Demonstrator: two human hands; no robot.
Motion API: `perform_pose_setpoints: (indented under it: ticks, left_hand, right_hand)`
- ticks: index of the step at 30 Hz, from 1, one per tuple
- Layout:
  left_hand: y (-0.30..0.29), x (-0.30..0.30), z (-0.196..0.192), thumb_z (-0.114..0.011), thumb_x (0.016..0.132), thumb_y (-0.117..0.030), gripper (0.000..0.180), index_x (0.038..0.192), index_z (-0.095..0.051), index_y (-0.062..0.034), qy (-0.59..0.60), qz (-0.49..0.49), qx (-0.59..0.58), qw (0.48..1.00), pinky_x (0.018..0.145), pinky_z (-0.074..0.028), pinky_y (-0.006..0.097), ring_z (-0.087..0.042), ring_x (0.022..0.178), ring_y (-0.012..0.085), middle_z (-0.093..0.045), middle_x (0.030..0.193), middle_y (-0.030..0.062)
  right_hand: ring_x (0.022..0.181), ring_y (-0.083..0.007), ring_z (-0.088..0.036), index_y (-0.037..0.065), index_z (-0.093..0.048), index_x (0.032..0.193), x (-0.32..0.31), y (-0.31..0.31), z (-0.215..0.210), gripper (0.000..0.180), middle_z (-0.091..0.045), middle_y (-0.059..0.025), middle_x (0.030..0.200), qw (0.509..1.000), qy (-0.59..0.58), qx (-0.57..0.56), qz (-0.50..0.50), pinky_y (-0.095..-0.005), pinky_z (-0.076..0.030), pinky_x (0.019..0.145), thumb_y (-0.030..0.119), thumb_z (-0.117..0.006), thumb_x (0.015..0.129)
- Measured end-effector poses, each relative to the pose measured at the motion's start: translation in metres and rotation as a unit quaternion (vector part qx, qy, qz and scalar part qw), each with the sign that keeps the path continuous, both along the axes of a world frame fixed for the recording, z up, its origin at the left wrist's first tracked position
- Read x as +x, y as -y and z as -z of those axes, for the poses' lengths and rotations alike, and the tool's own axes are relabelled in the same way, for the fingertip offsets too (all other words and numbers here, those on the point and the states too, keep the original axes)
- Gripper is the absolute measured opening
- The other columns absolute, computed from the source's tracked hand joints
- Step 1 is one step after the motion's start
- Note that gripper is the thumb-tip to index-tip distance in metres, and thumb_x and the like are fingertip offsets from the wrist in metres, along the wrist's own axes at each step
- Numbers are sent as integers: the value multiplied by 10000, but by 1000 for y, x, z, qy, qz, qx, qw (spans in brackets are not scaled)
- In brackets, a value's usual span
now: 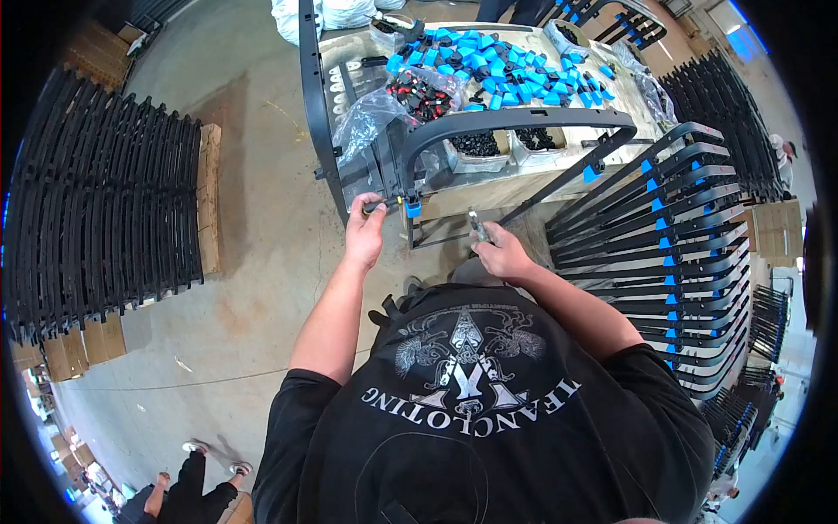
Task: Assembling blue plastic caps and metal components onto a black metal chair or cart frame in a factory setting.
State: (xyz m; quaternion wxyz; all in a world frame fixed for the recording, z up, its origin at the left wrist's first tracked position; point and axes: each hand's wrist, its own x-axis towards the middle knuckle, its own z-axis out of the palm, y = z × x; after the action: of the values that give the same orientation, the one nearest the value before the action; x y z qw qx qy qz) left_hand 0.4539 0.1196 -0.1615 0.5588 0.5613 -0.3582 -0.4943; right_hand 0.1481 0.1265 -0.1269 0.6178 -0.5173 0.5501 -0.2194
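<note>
My left hand [365, 232] is closed on a short black-and-yellow handled tool [373, 208] that looks like a screwdriver. It points right, toward a blue clip [413, 210] on the near leg of a curved black tubular frame [524, 117]. Further right, my right hand [504, 252] is wrapped round a slim grey tool with a pale tip [476, 224]; its exact kind is too small to tell. That tool points up and away from me, apart from the frame. Another blue clip [593, 174] sits on the frame's right side.
Ahead, a worktable [602, 131] bears a heap of blue-and-black clips [497, 65], a plastic bag of red-and-black parts [423, 96] and boxes of small black parts [477, 145]. Similar frames stand in rows at right [663, 262] and left [113, 192]. Another person [196, 485] is behind, lower left.
</note>
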Motion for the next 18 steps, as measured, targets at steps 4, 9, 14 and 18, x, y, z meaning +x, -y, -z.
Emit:
perform_pose_setpoints:
  ticks: [4,9,14,18]
  left_hand:
    - [9,-21,-21,-593,1017,-156,189,1195,-575,-95,-92,-73,146,982,871,-445,310,-529,922,149,-631,1073,71]
    - [15,-26,9,-590,1031,-194,152,1145,-578,-94,205,-121,-8,971,550,-426,296,-468,616,88,-572,794,26]
    - [22,-27,-48,-635,1014,-225,131,1067,-589,-114,-24,-34,231,972,469,-342,287,-428,548,69,-496,634,-23]
    - [22,-26,-18,-635,1015,-220,147,1038,-514,-141,-12,-54,190,980,387,-290,254,-368,466,60,-433,632,-51]
  right_hand:
    - [546,-103,-458,50,-527,1036,25,12,-12,104,-516,-8,743,984,72,162,-22,-286,-396,494,105,-568,957]
    - [933,-355,-682,-19,-546,1139,66,43,29,297,-675,-235,989,989,-110,29,-98,-438,-531,848,210,-567,951]
    - [1063,-452,-655,-51,-478,1234,106,53,21,399,-655,-331,1084,940,-262,-141,-164,-502,-513,927,206,-565,941]
    - [969,-474,-667,-28,-558,1148,111,53,15,318,-669,-275,1024,932,-277,-144,-185,-482,-536,904,196,-597,926]
